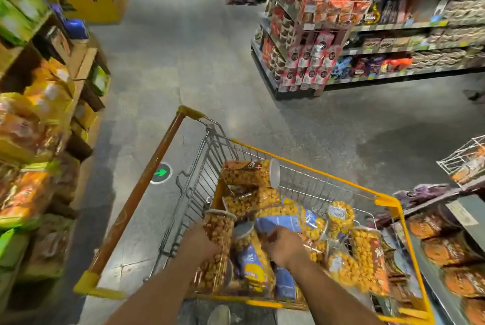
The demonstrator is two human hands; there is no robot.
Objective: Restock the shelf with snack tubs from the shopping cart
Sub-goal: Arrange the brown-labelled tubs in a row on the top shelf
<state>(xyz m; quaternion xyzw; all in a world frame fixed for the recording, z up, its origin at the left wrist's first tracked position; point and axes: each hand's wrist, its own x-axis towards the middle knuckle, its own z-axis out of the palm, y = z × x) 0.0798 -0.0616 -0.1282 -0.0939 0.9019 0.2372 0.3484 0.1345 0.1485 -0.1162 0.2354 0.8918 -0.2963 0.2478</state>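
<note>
**Both hands in the cart, a tub in each**

The brown tub (219,243) stands upright in the near left corner of the cart (315,172), and the left hand (200,244) is wrapped round its side. Just beside it, toward the cart's middle, the right hand (283,247) closes on a blue tub (280,222) that lies tilted on the heap. Blur smears those fingers, so that grip looks likely, not certain. The hands are apart, one tub each.

I read this as the pick-up step. The next move calls for lifting both tubs clear of the cart's wire wall and yellow rim. They then have to swing to the shelf (459,215) on the cart's right, where rows of round orange packs already sit.

The cart holds a loose pile of clear tubs of orange and brown snacks, a few upright and most tipped over. One (249,172) lies on its side at the far end. With the cart this full, the restocking looks far from done.
</note>
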